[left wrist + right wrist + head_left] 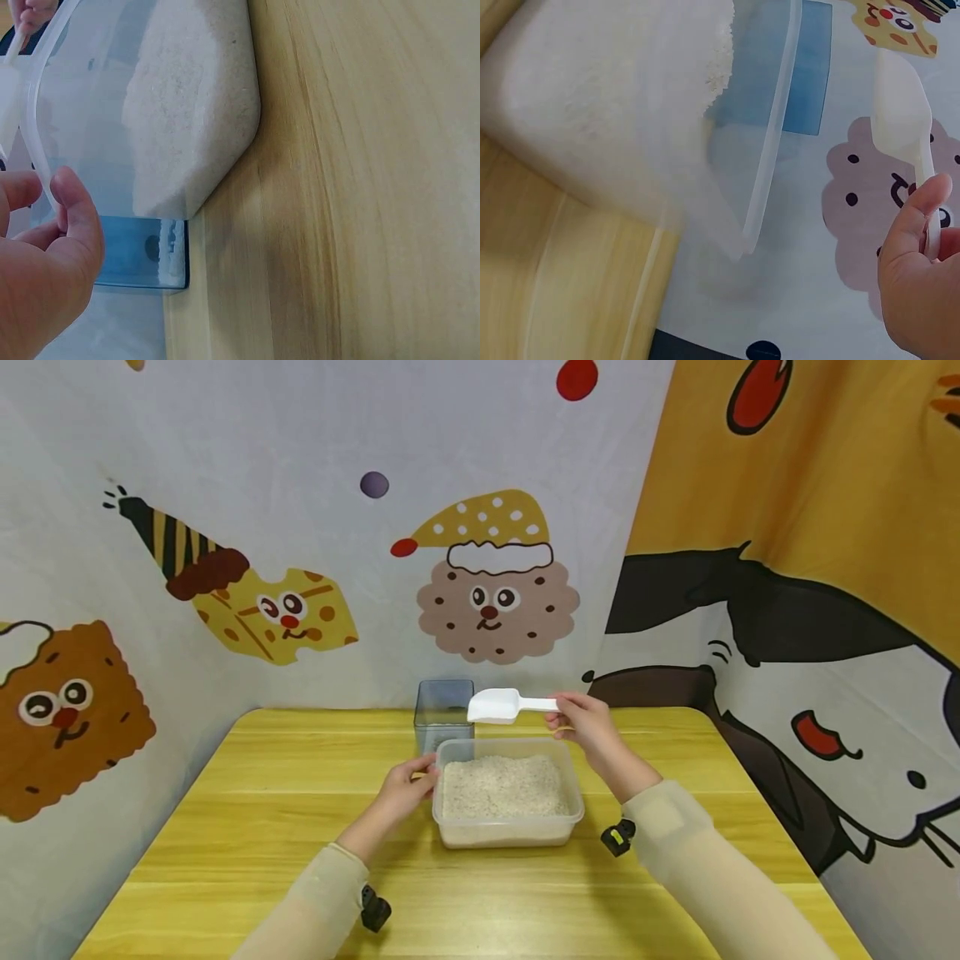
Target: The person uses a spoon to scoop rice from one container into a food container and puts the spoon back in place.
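Observation:
A clear plastic tub (507, 833) stands on the table, heaped with pale, rice-like grain (504, 787). My left hand (403, 789) pinches the tub's left rim between thumb and fingers, as the left wrist view shows close up (64, 255). Above the tub's far side, my right hand (591, 727) grips the handle of a white scoop (495, 705), its bowl pointing left. Thumb and fingers close round that handle in the right wrist view. Behind the tub sits a translucent blue-grey container (431, 714); some white grain (172, 251) shows along its bottom in the left wrist view.
The yellow wood-grain table (300, 802) runs back to a cartoon-printed cloth (315, 460) hanging behind and at both sides. The blue-grey container is close against the tub's back left corner. Small black devices (375, 908) are worn at both wrists.

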### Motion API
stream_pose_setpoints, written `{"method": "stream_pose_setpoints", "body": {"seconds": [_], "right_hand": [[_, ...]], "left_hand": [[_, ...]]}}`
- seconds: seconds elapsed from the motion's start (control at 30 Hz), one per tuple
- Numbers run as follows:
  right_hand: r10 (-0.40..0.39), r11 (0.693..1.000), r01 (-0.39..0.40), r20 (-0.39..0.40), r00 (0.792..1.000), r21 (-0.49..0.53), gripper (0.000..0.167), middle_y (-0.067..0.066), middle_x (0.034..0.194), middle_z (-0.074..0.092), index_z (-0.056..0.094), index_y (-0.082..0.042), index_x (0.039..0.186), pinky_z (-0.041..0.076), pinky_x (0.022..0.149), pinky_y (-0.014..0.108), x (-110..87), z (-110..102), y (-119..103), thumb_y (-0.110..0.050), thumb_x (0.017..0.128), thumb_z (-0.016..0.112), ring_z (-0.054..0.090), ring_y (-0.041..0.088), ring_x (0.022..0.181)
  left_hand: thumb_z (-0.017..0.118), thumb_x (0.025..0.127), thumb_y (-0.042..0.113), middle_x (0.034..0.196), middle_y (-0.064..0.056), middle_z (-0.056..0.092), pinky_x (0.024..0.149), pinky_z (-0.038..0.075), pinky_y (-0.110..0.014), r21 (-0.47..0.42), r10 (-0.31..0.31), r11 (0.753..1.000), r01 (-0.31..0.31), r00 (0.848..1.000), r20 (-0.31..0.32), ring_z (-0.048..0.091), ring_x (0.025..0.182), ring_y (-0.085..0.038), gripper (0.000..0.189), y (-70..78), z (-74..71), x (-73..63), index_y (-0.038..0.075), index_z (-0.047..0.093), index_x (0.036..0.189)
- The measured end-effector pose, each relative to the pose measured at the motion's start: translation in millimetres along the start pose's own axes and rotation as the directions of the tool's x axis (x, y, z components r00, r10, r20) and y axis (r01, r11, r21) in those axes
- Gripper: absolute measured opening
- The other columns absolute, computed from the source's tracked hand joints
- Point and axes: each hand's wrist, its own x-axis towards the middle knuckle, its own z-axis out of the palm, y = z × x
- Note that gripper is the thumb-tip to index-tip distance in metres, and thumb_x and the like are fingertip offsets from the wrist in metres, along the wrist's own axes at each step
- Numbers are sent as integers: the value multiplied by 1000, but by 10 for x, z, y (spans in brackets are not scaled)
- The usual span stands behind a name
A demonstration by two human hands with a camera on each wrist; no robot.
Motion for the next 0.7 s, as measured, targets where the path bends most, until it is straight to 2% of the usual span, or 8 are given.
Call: {"method": "stream_pose_setpoints", "body": {"seconds": [0.33,0.7], "right_hand": [[5,999,-4,17,1000,-52,34,-4,73,62,51,8,123,50,59,19,-209,-197,110,-17,101,44,58,6,65],[-39,993,40,11,999,-108,34,-1,77,61,51,10,123,52,59,21,-360,-381,251,-16,101,44,58,7,67]], "left_hand": [[53,96,5,103,-9,48,75,51,-25,-3,-5,1000,5,1000,0,56,94,-21,43,10,6,-2,-6,45,136],[53,96,7,103,-8,49,74,51,-24,10,-18,1000,18,1000,-8,57,93,-20,42,-18,-5,9,-2,47,137]]}}
